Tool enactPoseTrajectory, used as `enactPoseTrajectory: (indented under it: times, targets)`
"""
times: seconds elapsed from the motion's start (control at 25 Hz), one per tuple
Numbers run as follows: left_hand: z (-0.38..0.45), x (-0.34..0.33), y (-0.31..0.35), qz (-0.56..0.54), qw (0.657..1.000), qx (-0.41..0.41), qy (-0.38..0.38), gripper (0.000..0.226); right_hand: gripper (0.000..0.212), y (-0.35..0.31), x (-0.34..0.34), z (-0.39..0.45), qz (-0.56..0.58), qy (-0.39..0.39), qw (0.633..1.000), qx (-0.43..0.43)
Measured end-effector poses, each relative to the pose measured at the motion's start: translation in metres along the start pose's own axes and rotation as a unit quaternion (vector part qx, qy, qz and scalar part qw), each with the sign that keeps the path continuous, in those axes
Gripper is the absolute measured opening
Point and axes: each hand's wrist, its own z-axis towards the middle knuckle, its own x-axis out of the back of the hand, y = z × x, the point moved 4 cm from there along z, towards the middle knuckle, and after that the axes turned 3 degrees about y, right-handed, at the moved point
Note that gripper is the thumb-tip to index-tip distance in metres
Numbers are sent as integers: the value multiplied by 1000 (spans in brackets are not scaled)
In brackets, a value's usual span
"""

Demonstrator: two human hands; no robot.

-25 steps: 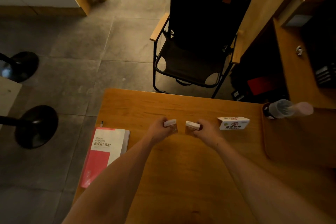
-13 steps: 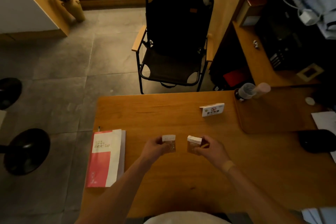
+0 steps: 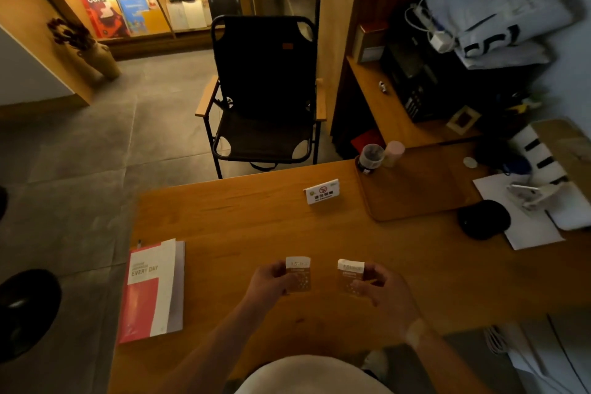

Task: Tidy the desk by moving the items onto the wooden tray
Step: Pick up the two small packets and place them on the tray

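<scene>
Left edge of wooden desk [image 3: 256, 227]: one red-and-white softcover book titled "EVERY DAY" [image 3: 153, 289], flat, overhanging the near-left edge a little. Small dark pen tip visible just past its far-left corner; too small to identify further.

Centre, toward near edge: left hand [image 3: 270, 281] gripping one small brown box with white top [image 3: 298, 273], fingers curled round its left side, box upright and lifted off the desk or just resting on it; cannot tell which. Just beside it, apart, second matching small brown box with white top [image 3: 350, 275] pinched by right hand [image 3: 383, 289], thumb in front, fingers behind. Boxes not touching each other.

Centre, toward far edge: one white tent-shaped no-smoking sign [image 3: 321, 191], standing on the desk, just left of the tray.

Far-right corner region: one rounded rectangular wooden tray [image 3: 415, 189]. On its far-left corner, one clear plastic bottle lying with a pale pink cap [image 3: 379, 155]; exact contact with the tray rim unclear. Rest of tray surface bare.

Right edge: white papers [image 3: 527, 227], one black round object [image 3: 483, 219] on them, assorted clutter beyond; not resolved.

Progress, judged: early. At most one item on the tray. Left to move: two boxes (in hand, well apart from tray), sign, book. Probable next step: carrying both boxes rightward and away to the tray.

Count: boxes 2, book 1, sign 1, bottle 1, tray 1.
</scene>
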Motion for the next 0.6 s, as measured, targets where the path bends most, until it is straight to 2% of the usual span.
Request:
enactPoseTrajectory:
  times: [0.2, 0.6]
  targets:
    - [-30, -75, 10, 12, 1000, -25, -12, 19, 31, 25, 74, -29, 7, 19, 1000, 16]
    - [-70, -229, 19, 17, 999, -23, -31, 14, 26, 91, 217, -90, 49, 72, 996, 37]
